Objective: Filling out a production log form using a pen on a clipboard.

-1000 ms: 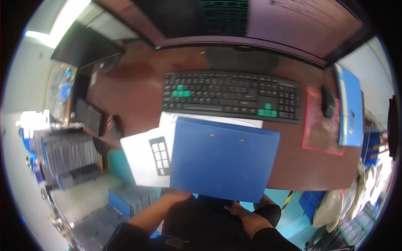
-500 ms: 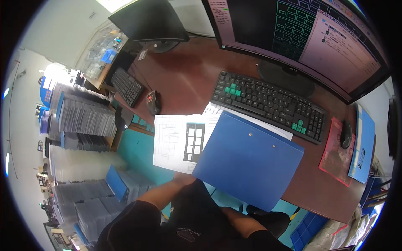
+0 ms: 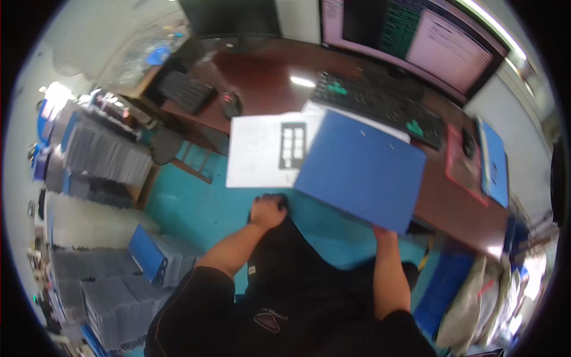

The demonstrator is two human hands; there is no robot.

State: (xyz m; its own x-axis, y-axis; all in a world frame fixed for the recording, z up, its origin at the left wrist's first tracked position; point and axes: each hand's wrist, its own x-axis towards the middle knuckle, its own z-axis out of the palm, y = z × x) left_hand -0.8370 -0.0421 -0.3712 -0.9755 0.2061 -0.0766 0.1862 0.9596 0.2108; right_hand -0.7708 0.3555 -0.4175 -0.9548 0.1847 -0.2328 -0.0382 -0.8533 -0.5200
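Observation:
A large blue folder (image 3: 363, 169) slants across the desk's front edge, its near part jutting out over the floor. At its near right edge my right hand (image 3: 385, 233) grips it, with the fingers mostly hidden beneath the cover. To the folder's left, a white printed drawing sheet (image 3: 256, 152) with a dark block on it also overhangs the edge. My left hand (image 3: 267, 212) rests at my dark-clad knee, below the sheet and apart from it. Blur smears its fingers, and a dark shape beside them cannot be made out.
Behind the folder sit a black keyboard (image 3: 380, 110) with green keys and a lit monitor (image 3: 416, 41). A mouse (image 3: 231, 104) and second keyboard (image 3: 185, 92) are at left. Stacked grey sheets (image 3: 107, 149) stand left of me; another blue folder (image 3: 492, 160) lies at far right.
The view has shifted, so the desk sits higher in it. My left hand, partly hidden by the sheet before, now shows at my knee. My right hand has come into sight at the folder's edge.

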